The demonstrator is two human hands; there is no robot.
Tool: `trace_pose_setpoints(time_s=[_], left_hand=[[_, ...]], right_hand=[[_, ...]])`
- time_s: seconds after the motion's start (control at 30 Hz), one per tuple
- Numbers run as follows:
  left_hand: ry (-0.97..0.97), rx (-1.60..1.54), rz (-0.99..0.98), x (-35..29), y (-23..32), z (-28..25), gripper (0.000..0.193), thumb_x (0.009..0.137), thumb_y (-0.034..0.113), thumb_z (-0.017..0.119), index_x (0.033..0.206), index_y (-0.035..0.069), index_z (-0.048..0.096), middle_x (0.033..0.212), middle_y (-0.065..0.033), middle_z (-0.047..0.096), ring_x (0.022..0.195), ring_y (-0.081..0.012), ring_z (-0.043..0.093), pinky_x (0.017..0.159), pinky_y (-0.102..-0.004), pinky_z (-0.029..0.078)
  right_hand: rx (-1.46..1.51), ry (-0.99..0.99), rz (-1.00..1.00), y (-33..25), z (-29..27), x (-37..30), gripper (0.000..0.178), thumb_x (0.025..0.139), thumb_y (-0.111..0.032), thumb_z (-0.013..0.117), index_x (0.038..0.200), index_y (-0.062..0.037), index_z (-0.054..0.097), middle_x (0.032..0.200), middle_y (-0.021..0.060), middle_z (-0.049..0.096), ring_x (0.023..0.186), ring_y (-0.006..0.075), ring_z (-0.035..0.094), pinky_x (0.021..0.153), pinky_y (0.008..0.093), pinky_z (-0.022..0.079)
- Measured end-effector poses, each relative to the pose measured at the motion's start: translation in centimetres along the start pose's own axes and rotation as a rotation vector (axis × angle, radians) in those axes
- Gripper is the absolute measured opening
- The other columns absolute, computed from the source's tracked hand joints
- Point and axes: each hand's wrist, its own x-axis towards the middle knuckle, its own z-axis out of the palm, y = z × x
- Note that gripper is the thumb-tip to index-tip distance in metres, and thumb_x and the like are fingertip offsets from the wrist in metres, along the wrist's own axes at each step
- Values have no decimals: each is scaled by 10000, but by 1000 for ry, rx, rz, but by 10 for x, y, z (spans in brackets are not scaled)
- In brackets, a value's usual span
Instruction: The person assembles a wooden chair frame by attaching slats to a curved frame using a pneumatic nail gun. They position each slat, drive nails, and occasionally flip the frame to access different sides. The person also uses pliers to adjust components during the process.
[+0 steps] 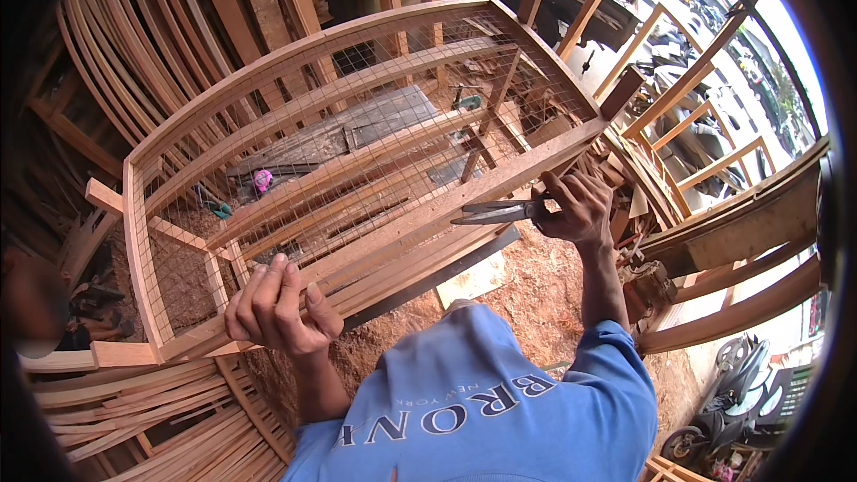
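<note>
A wooden frame (357, 263) covered with wire mesh (393, 80) slants across the middle, its far side curved. My left hand (284, 311) is closed over the near rail toward its left end, fingers bent across the wood and thumb on the side nearest me. In my right hand (576, 205) is a pair of dark metal shears (500, 212), the fingers wrapped round the handles. The shears point left, with their blades slightly parted, just on the near side of the rail. Whether the blades touch the wood or any wire, I cannot tell.
Under the mesh lie wooden bars, a grey board (357, 129) and a round pink object (262, 180). Curved strips (125, 45) lean at the far left; more strips (161, 411) are stacked at the lower left. Sawdust (553, 290) covers the ground. A motorcycle (728, 402) stands at right.
</note>
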Motion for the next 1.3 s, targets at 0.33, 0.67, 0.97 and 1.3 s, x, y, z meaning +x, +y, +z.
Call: trace_pose_setpoints(time_s=[0.33, 0.67, 0.97, 1.3], left_hand=[[-12, -21, -14, -1, 0, -1, 267, 1051, 316, 491, 1096, 110, 654, 1041, -26, 731, 971, -198, 647, 980, -425, 343], [-22, -13, 1, 2, 0, -3, 257, 1045, 284, 508, 1096, 101, 681, 1040, -27, 727, 960, -202, 635, 965, -417, 345], [-25, -8, -20, 1, 2, -3, 287, 1051, 333, 497, 1056, 106, 672, 1000, -28, 730, 927, -196, 639, 955, -429, 333], [-29, -29, -25, 0, 0, -3, 263, 1035, 311, 517, 1052, 98, 671, 1009, -36, 725, 935, -207, 626, 957, -435, 336]], right_hand=[[-222, 263, -37, -2, 29, -13, 373, 759, -168, 847, 1114, -142, 735, 689, -47, 485, 580, 109, 504, 562, 296, 399], [-278, 303, -46, 1, 28, -10, 373, 781, -184, 867, 1135, -162, 752, 655, -56, 434, 558, 94, 469, 541, 270, 380], [-183, 303, -160, 11, 27, -10, 448, 809, -360, 853, 1163, -103, 756, 603, -81, 321, 527, 57, 370, 485, 256, 305], [163, -54, 0, 3, 2, -6, 369, 773, -229, 840, 1115, -111, 767, 578, -46, 546, 543, 102, 556, 481, 273, 441]])
